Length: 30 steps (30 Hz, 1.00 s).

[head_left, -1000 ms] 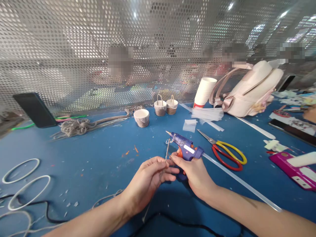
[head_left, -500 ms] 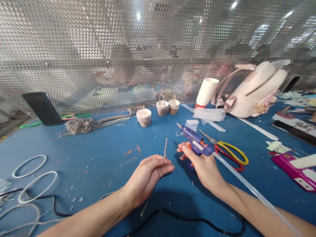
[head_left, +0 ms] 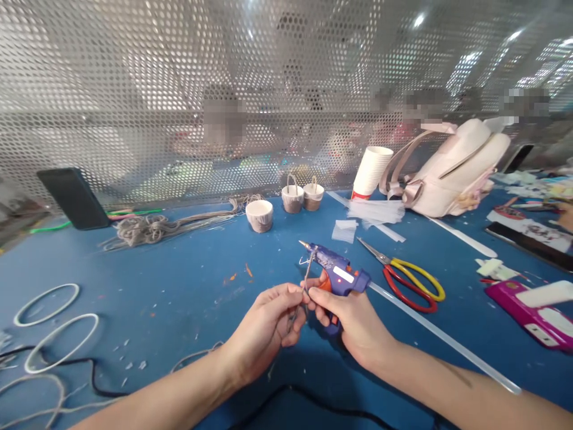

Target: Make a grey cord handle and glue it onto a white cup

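Note:
Between the fingertips of my left hand (head_left: 273, 316) is a thin grey-brown cord (head_left: 307, 272), its short end pointing up. My right hand (head_left: 353, 316) is wrapped round a blue glue gun (head_left: 335, 269) with an orange trigger; its nozzle points to the upper left. A long clear glue stick (head_left: 439, 328) runs out of the gun's back over my right forearm. The fingertips of both hands meet at the cord. Part of the cord lies hidden inside my left fingers.
Scissors (head_left: 407, 278) with red and yellow handles lie right of the gun. Small cord-wrapped cups (head_left: 259, 216) stand at the back, near stacked paper cups (head_left: 372, 172) and a pale backpack (head_left: 461, 170). Left are a cord bundle (head_left: 143, 230), a phone (head_left: 74, 197) and white rings (head_left: 62, 343).
My right hand has moved left with the glue gun, and its fingertips now reach the cord beside my left fingers. My left hand keeps its hold on the cord.

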Each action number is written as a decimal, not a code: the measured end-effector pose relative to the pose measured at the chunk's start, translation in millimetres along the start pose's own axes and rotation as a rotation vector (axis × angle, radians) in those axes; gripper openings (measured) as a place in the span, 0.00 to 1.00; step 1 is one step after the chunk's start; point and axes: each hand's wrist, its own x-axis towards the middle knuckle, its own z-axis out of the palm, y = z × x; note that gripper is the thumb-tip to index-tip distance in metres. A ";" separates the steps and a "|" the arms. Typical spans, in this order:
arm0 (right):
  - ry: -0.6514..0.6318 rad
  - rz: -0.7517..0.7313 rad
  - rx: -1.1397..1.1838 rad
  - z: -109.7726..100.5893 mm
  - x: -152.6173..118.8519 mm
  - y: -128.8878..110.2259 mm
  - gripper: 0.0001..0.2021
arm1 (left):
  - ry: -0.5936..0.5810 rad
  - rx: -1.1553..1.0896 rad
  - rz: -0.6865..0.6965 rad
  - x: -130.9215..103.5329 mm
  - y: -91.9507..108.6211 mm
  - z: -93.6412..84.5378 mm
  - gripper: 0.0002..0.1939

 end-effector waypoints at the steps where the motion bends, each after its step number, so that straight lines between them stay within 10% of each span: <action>1: -0.002 -0.008 -0.002 0.3 -1.2 -0.2 0.08 | 0.004 0.009 -0.007 -0.1 -0.7 -0.1 0.08; 22: 0.119 -0.033 -0.107 -5.2 8.6 17.3 0.13 | 0.069 -0.149 0.129 3.6 -4.0 -5.5 0.03; 30: 0.223 -0.234 -0.366 -25.3 5.5 -14.4 0.14 | 0.216 -0.079 0.229 10.9 1.6 -15.1 0.06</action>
